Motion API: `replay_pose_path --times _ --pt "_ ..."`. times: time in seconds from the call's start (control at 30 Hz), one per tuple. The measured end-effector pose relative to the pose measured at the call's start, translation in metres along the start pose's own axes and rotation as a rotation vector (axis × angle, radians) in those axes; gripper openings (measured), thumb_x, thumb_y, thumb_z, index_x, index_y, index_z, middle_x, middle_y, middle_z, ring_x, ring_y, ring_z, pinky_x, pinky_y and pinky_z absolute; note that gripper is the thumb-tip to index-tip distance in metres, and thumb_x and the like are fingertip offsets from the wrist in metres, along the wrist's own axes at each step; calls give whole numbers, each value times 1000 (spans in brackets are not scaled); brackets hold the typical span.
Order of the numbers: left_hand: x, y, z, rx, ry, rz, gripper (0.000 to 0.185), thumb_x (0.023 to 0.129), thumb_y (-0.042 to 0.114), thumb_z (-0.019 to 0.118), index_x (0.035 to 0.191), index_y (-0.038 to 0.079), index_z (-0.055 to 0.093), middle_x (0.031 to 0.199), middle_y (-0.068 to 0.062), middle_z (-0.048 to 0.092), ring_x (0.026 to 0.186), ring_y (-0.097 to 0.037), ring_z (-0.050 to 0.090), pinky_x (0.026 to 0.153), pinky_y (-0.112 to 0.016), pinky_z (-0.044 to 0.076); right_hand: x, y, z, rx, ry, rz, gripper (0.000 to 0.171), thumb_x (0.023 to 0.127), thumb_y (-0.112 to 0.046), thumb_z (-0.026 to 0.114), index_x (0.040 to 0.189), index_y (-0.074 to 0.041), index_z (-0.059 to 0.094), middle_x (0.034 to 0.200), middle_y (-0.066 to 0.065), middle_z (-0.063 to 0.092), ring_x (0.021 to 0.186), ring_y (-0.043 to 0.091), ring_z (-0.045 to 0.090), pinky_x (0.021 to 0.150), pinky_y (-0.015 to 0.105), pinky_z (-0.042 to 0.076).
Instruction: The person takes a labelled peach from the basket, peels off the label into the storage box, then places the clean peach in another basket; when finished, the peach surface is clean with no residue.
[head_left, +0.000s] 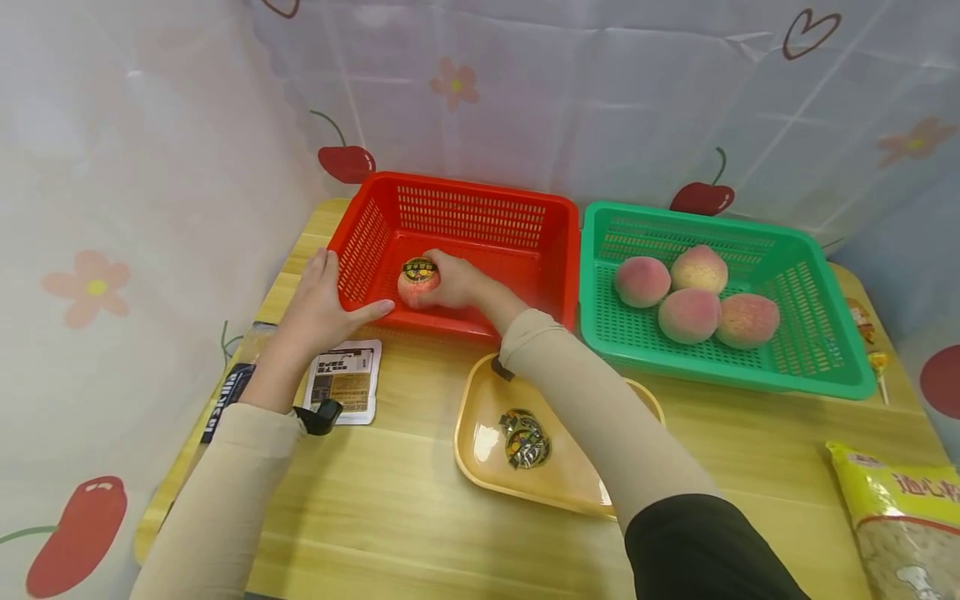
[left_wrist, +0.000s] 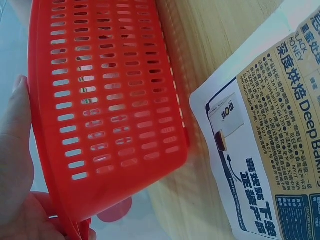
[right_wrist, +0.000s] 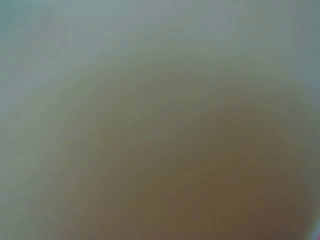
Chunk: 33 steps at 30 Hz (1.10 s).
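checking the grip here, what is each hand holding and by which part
The right hand holds a stickered peach by its side, inside the red basket. The left hand grips that basket's near-left corner rim.

Right hand [head_left: 456, 282] grips peach [head_left: 417, 283] inside red basket [head_left: 480, 218], frame centre; left hand [head_left: 318, 304] holds basket's left rim; four peaches in green basket [head_left: 825, 333] at right; yellow tray [head_left: 480, 450] below
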<state>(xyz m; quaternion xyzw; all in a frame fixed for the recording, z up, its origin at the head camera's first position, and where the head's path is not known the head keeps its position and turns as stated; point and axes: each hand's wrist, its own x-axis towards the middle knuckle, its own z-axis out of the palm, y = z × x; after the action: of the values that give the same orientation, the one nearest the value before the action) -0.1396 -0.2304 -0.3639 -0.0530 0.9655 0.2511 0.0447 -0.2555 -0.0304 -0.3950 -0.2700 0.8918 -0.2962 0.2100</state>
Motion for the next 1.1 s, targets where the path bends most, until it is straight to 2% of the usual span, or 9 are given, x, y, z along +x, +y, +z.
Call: replay_pose_path --times 0.1,0.3,0.43,0.6,0.7,0.8,0.93,1.03,1.1 --pt "-1 0 -1 -5 -3 -6 124 80 72 63 158 0 -1 166 -21 -5 151 -46 10 113 -67 27 0 -1 1 17 28 -32 72 81 -33 81 138 -7 45 126 10 61 116 23 57 106 34 46" --pt "0 1 0 -21 -6 -14 125 80 71 64 158 0 -2 167 -20 -6 151 -46 9 112 -68 28 -7 -2 -8 89 164 -107 73 75 -28 87 133 -8 49 122 7 58 110 20 56 100 32 49" --pt "1 0 1 -32 2 -16 126 79 73 64 158 0 -1 166 -21 -5 151 -47 11 111 -69 28 -22 -7 -19 138 238 -161 75 73 -26 89 134 -11 49 125 6 55 111 18 54 100 32 50" --pt "-1 0 3 -20 42 1 124 78 73 64 159 5 0 167 -19 -4 150 -46 12 111 -70 29 -50 -13 -33 134 305 -230 78 72 -28 90 136 -14 48 127 3 53 112 15 53 100 31 50" --pt "-4 8 4 -4 106 56 114 82 65 67 161 10 6 168 -16 3 150 -44 17 110 -70 31 -68 -12 -39 132 332 -253 79 71 -28 90 136 -15 48 127 1 53 111 14 52 99 30 50" --pt "-10 23 5 -41 178 152 97 88 55 67 160 14 18 166 -14 16 150 -41 21 113 -68 29 -85 -8 -42 139 349 -267 77 72 -29 90 136 -17 49 128 -1 52 112 11 52 98 28 51" --pt "-23 56 9 -232 246 314 67 96 42 62 153 19 38 158 -8 38 144 -33 36 114 -60 35 -104 0 -43 142 372 -285 76 73 -28 89 136 -19 49 128 -3 51 113 9 51 96 26 52" --pt "-32 80 16 -357 265 423 50 98 35 60 145 21 50 146 -4 51 132 -27 49 105 -50 47 -116 5 -43 137 379 -292 75 74 -27 89 136 -19 49 127 -3 51 112 9 51 95 27 53" --pt "-36 93 23 -385 270 473 44 98 32 61 140 20 55 139 -3 56 124 -25 54 98 -44 52 -124 7 -42 119 380 -286 74 74 -27 88 137 -20 49 127 -4 51 112 9 50 94 27 53"
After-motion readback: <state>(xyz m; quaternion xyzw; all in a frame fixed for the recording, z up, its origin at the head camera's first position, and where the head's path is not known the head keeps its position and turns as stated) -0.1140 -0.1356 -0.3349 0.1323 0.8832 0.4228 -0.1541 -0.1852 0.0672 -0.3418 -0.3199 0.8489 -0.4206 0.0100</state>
